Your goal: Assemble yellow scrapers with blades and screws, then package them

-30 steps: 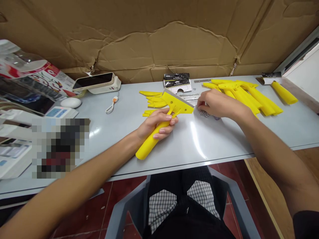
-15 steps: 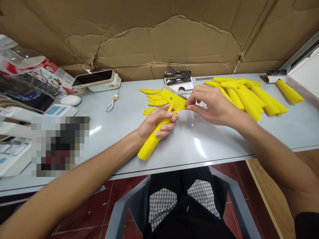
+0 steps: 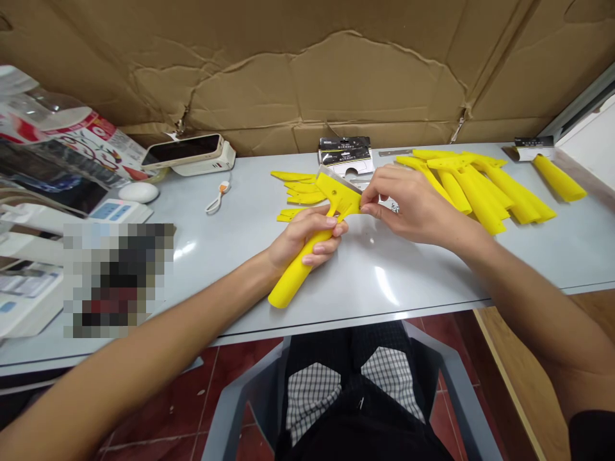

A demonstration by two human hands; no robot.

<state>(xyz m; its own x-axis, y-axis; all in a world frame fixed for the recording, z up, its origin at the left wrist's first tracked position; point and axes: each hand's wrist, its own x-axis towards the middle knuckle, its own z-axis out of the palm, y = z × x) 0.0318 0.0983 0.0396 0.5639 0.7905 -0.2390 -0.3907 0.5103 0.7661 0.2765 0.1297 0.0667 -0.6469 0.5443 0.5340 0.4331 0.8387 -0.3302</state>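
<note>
My left hand (image 3: 307,243) grips the handle of a yellow plastic scraper (image 3: 294,278), whose wide head (image 3: 339,195) carries a metal blade along its far edge. My right hand (image 3: 413,205) is at the head's right side, fingertips pinched against it. Anything small between those fingertips is hidden. Just beyond them lies a little heap of metal screws (image 3: 394,207), mostly covered by the hand. Loose flat yellow plastic pieces (image 3: 300,187) lie to the left of the head, and a pile of yellow handles (image 3: 475,189) lies to the right.
Printed card packaging (image 3: 344,153) and a metal strip (image 3: 394,152) stand at the table's back edge, against a cardboard wall (image 3: 307,77). A phone on a power bank (image 3: 185,152), a white mouse (image 3: 138,192) and papers crowd the left.
My right hand has moved left from the screws to the scraper head and pinches at it. The scraper has turned slightly in my left hand.
</note>
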